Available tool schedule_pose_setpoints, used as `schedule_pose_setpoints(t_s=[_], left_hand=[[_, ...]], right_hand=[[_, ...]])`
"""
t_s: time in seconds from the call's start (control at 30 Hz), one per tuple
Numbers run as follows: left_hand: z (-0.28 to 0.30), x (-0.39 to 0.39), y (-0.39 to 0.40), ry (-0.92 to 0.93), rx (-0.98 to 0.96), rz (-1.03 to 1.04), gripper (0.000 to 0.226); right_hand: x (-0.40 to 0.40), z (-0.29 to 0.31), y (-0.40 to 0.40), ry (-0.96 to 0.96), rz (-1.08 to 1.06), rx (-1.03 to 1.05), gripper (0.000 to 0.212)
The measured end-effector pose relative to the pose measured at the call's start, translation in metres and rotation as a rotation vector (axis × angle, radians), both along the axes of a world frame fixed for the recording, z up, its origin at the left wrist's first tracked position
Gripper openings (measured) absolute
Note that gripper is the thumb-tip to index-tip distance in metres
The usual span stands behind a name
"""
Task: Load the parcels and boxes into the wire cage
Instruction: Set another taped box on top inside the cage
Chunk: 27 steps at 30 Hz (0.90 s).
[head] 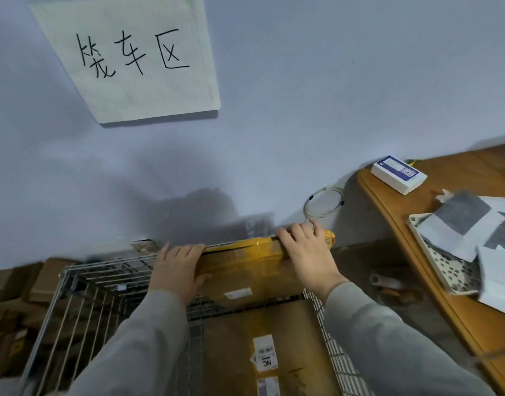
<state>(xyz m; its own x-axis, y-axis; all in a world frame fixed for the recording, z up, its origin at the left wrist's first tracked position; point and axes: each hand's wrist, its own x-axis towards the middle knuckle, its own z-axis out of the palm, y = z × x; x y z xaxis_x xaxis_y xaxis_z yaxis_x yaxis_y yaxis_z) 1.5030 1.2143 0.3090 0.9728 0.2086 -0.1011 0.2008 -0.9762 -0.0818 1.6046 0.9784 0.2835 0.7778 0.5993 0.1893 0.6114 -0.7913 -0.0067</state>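
both hands on a box at the cage's far edge

a tan cardboard box (pixel 245 270) sealed with yellow tape stood at the far side of the wire cage (pixel 82 284), in the lower middle of the frame, its top edge level with the cage rim by the wall. the left hand (pixel 178 268) lay on the box's left end, fingers (pixel 185 248) straight and close together, reaching over the top edge. the right hand (pixel 308 252) held the right end, fingers (pixel 295 231) curled over the top edge. a second box (pixel 268 338) with white labels lay lower in the cage, near the bottom of the frame. at right, a wooden counter (pixel 388 201) carried a small white device (pixel 398 174) and loose papers (pixel 462 227). a handwritten sign (pixel 131 52) hung on the wall at upper left.
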Motion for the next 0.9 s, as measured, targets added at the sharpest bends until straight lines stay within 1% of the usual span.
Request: schedule_pose_setpoints(t_s=[0.03, 0.1, 0.2, 0.33, 0.47, 0.53, 0.6, 0.67, 0.8, 0.9], left_hand=[[-0.007, 0.008, 0.002, -0.007, -0.027, 0.011, 0.062], [-0.019, 0.022, 0.004, 0.037, -0.072, 0.011, 0.064], [-0.037, 0.042, 0.007, 0.142, -0.091, -0.009, 0.065], [-0.061, 0.063, 0.016, 0.184, -0.105, -0.012, 0.066], [-0.088, 0.076, 0.021, 0.267, -0.126, 0.034, 0.056], [-0.1, 0.075, 0.022, 0.232, -0.082, 0.137, 0.053], [-0.11, 0.069, 0.021, 0.162, -0.08, 0.267, 0.056], [-0.118, 0.063, 0.017, 0.134, -0.146, 0.337, 0.062], [-0.13, 0.063, 0.011, 0.091, -0.254, 0.407, 0.082], [-0.131, 0.069, 0.014, 0.058, -0.44, 0.493, 0.092]], right_hand=[[0.009, -0.006, 0.003, 0.018, -0.003, -0.004, 0.056], [0.026, -0.019, 0.009, 0.075, -0.002, -0.027, 0.053], [0.044, -0.039, 0.012, 0.185, -0.001, -0.073, 0.049], [0.062, -0.058, 0.017, 0.252, -0.027, -0.13, 0.05], [0.073, -0.079, 0.027, 0.342, -0.062, -0.216, 0.052], [0.071, -0.093, 0.031, 0.369, -0.095, -0.245, 0.056], [0.072, -0.103, 0.034, 0.375, -0.127, -0.23, 0.06], [0.074, -0.106, 0.037, 0.368, -0.149, -0.221, 0.062], [0.08, -0.113, 0.047, 0.374, -0.149, -0.195, 0.063], [0.09, -0.114, 0.052, 0.4, -0.155, -0.185, 0.062]])
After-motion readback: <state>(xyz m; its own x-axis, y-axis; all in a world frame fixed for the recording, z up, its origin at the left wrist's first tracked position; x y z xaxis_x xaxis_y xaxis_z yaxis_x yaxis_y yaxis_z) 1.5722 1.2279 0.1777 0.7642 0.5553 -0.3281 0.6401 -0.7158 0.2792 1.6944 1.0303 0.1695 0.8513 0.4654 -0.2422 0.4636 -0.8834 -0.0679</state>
